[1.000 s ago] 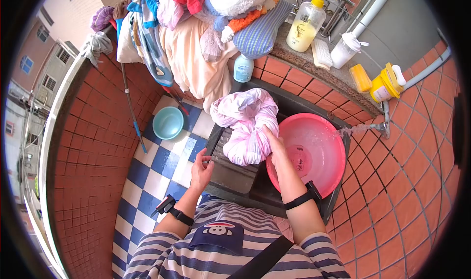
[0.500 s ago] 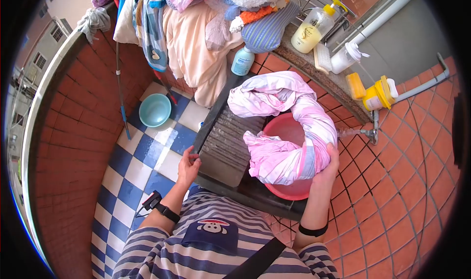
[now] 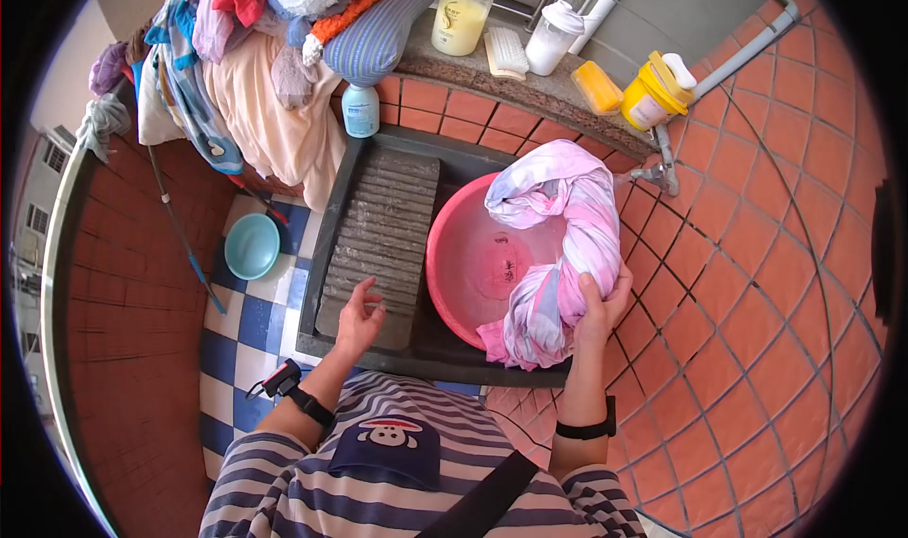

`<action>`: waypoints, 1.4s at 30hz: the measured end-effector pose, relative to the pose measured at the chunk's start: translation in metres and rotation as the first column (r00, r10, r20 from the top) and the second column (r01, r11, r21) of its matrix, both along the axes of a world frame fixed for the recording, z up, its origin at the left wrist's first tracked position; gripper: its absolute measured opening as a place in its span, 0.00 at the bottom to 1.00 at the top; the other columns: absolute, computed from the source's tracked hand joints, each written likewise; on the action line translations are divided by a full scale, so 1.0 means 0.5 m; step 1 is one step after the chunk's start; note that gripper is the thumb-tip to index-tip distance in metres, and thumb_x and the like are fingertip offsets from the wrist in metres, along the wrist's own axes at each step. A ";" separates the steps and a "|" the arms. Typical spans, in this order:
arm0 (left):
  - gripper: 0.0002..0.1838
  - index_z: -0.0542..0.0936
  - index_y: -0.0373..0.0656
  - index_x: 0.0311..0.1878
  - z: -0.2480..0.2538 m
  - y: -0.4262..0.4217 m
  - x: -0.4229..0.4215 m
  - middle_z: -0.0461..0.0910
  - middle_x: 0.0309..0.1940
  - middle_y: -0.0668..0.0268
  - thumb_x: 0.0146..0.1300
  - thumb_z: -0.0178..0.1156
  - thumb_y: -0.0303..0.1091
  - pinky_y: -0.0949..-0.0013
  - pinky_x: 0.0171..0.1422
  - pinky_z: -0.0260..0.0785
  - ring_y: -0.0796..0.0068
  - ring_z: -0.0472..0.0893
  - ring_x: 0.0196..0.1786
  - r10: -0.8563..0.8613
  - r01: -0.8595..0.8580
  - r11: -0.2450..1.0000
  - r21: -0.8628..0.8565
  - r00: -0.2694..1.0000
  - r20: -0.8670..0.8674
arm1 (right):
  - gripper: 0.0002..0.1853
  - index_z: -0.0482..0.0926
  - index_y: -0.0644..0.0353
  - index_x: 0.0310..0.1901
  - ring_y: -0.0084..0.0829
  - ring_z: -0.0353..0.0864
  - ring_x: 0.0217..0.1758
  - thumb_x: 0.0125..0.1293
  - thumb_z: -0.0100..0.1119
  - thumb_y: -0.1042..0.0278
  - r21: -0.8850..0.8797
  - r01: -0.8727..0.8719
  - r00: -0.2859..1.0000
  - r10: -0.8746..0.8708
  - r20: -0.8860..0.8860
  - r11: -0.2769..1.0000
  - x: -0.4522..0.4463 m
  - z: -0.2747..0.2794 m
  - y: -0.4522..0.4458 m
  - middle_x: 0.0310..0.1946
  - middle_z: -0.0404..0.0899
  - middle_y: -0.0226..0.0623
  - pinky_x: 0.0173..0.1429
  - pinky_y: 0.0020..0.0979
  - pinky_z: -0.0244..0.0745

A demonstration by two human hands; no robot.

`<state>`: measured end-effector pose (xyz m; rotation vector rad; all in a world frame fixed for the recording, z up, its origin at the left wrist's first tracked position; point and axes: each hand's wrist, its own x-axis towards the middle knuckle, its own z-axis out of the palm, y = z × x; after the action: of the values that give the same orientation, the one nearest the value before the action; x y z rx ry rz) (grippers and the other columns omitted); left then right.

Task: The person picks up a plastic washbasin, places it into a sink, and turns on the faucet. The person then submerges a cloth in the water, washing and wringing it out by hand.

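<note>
So right now we're at the stage of holding a bunched pink-and-white cloth (image 3: 591, 226) over the right side of the pink basin (image 3: 459, 254), which sits in the right part of the dark sink (image 3: 445, 369). Our right hand (image 3: 605, 306) has a closed grip on the cloth's outer side, thumb on top, around the fold nearest the sink's near right corner. The rest curves round in a loose C, one end up toward the basin's far side, the other down by the near edge. Can't tell how much of it actually rests on the rim.

Our left hand (image 3: 359, 320) is the idle one: nothing in it, fingers half curled with a fairly wide gap, above the near end of the ribbed washboard (image 3: 383, 226) along the sink's left edge.

Our take: moving the cloth calls for keeping that right grip firm, since both ends are loose and wet fabric could sag or slip. The left hand would need to reach across to support the lower end. Mind the tap (image 3: 653, 174) too, it's really near the upper fold.
</note>
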<state>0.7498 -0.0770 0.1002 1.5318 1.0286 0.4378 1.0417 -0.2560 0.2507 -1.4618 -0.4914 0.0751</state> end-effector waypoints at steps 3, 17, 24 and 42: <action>0.32 0.63 0.45 0.69 0.004 -0.004 0.003 0.79 0.45 0.60 0.61 0.58 0.24 0.73 0.40 0.73 0.78 0.80 0.35 0.003 -0.003 1.000 0.005 1.000 0.003 | 0.40 0.65 0.69 0.62 0.36 0.69 0.60 0.50 0.75 0.61 -0.235 0.050 0.992 -0.075 -0.101 0.971 0.034 -0.123 0.009 0.56 0.70 0.45 0.66 0.35 0.61; 0.31 0.65 0.44 0.68 -0.049 -0.033 -0.072 0.81 0.44 0.58 0.60 0.59 0.25 0.72 0.41 0.74 0.76 0.82 0.37 0.156 -0.150 0.981 -0.126 0.987 0.037 | 0.43 0.68 0.71 0.62 0.51 0.65 0.67 0.50 0.73 0.50 -0.885 0.027 0.999 -0.036 0.012 0.465 0.026 -0.289 -0.178 0.61 0.67 0.59 0.70 0.41 0.60; 0.30 0.66 0.43 0.67 -0.040 -0.052 -0.050 0.80 0.44 0.59 0.61 0.59 0.25 0.73 0.42 0.74 0.77 0.81 0.35 0.100 -0.095 0.986 -0.140 0.995 0.029 | 0.40 0.71 0.72 0.58 0.49 0.74 0.61 0.52 0.71 0.49 -0.831 -0.025 0.992 -0.092 -0.092 0.556 0.027 -0.389 -0.241 0.55 0.75 0.59 0.65 0.40 0.67; 0.24 0.56 0.30 0.60 0.672 -0.222 0.060 0.70 0.50 0.46 0.65 0.54 0.23 0.65 0.50 0.71 0.62 0.77 0.52 0.369 0.893 0.410 0.186 -0.349 0.861 | 0.24 0.80 0.70 0.45 0.41 0.81 0.45 0.55 0.69 0.57 -0.847 -0.272 0.952 0.253 -0.170 0.456 0.055 -0.500 -0.196 0.40 0.82 0.47 0.53 0.37 0.73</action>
<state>0.7797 -0.1881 0.4361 0.0328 -0.8530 0.3671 1.0691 -0.3539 0.0008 -2.3767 -0.7174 0.6871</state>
